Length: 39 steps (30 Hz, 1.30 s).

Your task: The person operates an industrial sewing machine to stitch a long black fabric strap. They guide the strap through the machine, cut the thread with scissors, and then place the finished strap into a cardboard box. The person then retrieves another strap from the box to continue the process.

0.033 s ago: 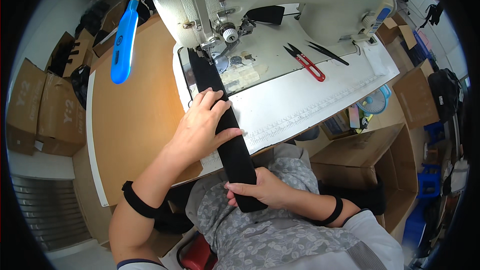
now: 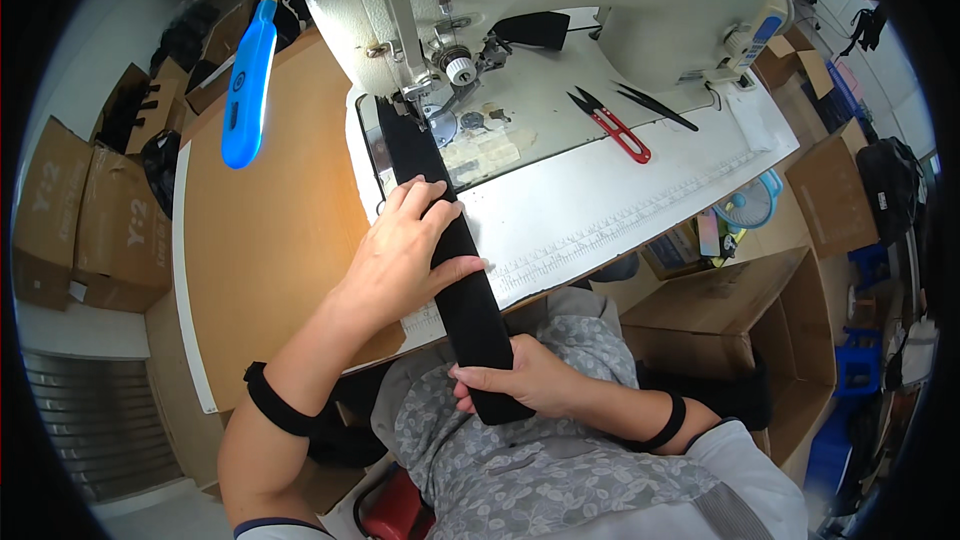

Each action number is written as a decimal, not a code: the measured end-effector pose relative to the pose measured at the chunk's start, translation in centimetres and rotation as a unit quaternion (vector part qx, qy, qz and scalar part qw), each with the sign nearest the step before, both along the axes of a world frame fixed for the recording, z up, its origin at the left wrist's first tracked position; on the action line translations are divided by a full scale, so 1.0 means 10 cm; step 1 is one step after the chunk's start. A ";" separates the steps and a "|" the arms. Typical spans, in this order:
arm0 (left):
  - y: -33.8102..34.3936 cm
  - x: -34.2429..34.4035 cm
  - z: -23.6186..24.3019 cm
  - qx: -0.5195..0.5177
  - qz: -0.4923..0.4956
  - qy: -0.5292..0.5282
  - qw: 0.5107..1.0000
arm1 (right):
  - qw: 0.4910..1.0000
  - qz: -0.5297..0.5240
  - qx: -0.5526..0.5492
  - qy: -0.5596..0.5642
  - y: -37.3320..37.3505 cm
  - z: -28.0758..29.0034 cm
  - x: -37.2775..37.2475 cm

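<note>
A long black fabric strip runs from under the presser foot of a white sewing machine toward my lap. My left hand lies across its middle at the table's near edge, fingers spread on top and thumb stretched over it. At the near end my right hand grips the strip, thumb above and fingertips curled underneath. Red-handled thread snips lie on the machine bed to the right, beside black tweezers.
A lit blue lamp hangs left of the machine head. The brown tabletop extends left, and a printed ruler follows the front edge. Cardboard boxes stand at left; an open carton and a small blue fan are at right.
</note>
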State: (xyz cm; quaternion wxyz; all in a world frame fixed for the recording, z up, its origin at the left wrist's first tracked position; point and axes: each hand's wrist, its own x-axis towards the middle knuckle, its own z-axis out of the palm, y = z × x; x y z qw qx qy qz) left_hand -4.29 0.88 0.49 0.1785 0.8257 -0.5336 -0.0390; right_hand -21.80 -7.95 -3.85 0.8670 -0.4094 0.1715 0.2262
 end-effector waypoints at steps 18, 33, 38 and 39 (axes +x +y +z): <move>-0.04 0.02 0.05 0.015 0.035 0.010 0.999 | 0.996 0.009 -0.054 -0.065 -0.05 -0.02 0.06; -0.02 0.04 0.03 0.031 0.034 -0.009 0.999 | 0.997 0.026 -0.050 -0.048 -0.10 -0.04 0.11; -0.02 0.06 0.05 0.047 0.041 0.005 0.998 | 0.996 0.028 -0.056 -0.068 -0.09 -0.07 0.11; -0.02 0.06 0.05 0.047 0.041 0.004 0.998 | 0.995 0.029 -0.061 -0.073 -0.10 -0.06 0.11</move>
